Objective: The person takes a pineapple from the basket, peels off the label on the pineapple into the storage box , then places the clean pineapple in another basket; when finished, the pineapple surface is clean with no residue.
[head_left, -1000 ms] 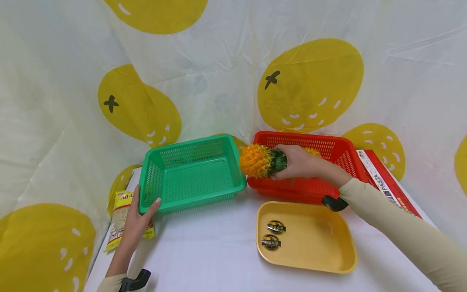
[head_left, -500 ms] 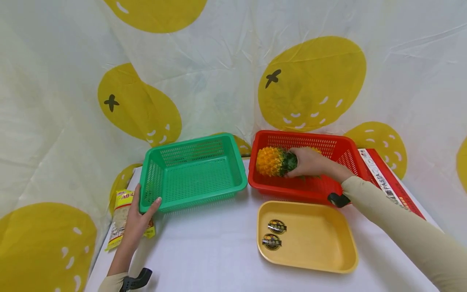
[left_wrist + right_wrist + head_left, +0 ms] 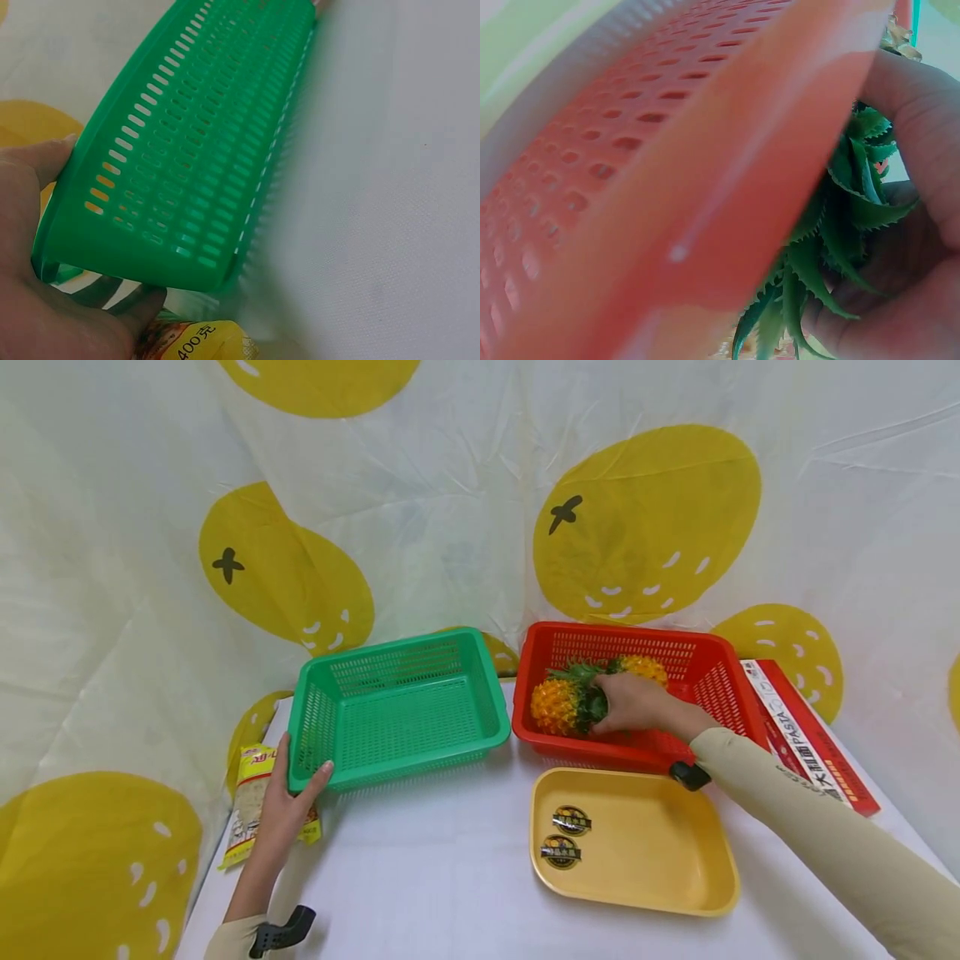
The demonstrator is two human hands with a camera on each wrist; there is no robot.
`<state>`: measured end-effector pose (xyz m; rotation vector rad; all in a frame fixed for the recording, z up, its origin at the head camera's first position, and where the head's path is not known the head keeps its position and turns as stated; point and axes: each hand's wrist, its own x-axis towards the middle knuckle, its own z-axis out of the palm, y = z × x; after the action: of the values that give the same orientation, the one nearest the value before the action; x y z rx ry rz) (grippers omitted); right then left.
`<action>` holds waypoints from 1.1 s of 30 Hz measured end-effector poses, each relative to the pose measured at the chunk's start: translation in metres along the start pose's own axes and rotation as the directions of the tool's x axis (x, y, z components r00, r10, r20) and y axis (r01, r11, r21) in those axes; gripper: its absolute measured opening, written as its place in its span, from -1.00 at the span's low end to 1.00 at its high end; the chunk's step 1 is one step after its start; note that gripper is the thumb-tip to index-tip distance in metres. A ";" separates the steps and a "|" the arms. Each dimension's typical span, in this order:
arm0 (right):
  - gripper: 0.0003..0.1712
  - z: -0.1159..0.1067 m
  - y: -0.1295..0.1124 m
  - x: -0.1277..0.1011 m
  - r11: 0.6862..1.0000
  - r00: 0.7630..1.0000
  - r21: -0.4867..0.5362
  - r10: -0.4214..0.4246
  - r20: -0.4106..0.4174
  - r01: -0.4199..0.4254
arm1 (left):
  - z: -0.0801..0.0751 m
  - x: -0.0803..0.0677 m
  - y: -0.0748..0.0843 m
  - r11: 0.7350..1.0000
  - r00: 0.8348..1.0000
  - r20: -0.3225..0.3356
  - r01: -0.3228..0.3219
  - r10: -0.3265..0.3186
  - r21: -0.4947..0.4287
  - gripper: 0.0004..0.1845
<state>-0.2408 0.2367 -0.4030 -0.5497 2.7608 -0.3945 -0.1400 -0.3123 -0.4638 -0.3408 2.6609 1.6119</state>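
Note:
My right hand (image 3: pixel 637 702) grips a toy-like orange pineapple (image 3: pixel 555 706) by its green leaves, down inside the red basket (image 3: pixel 630 750). In the right wrist view the spiky leaves (image 3: pixel 832 232) sit between thumb and fingers, partly behind the basket's rim. A second pineapple (image 3: pixel 643 668) lies behind it in the same basket, partly covered by my hand. My left hand (image 3: pixel 288 806) holds the front left corner of a green basket (image 3: pixel 397 777), which has nothing in it. In the left wrist view the thumb (image 3: pixel 52 159) lies against the rim, with fingers beneath the corner.
A yellow packet (image 3: pixel 251 810) lies beside my left hand, partly under the forearm. A shallow yellow tray (image 3: pixel 645 860) with two round stickers stands in front of the red basket. Red and white pasta boxes (image 3: pixel 813 739) lie at the right. A patterned curtain (image 3: pixel 450 552) hangs behind.
My right hand has carried the pineapple rightward from between the baskets and lowered it into the red basket. The left hand stays at the green basket's corner.

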 end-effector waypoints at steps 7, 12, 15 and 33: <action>0.12 0.008 0.003 0.003 1.000 1.000 -0.024 0.013 0.024 -0.012 | 0.000 -0.003 0.000 1.000 1.000 -0.004 0.000 0.000 0.007 0.10; 0.14 0.011 0.001 0.002 0.997 0.999 -0.078 0.030 0.040 -0.027 | 0.000 -0.005 0.000 1.000 1.000 -0.006 -0.011 0.011 -0.002 0.09; 0.15 0.011 -0.002 0.001 0.995 0.998 -0.093 0.030 0.062 -0.024 | 0.001 -0.006 -0.001 1.000 1.000 -0.016 -0.020 0.020 -0.005 0.09; -0.14 -0.006 -0.001 -0.021 0.998 0.997 -0.030 -0.060 0.047 0.062 | 0.012 -0.013 0.002 0.943 0.952 -0.132 -0.241 0.275 0.230 -0.01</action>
<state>-0.2238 0.2464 -0.3921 -0.6442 2.7159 -0.3481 -0.1291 -0.2985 -0.4667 -0.1244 3.0801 1.3884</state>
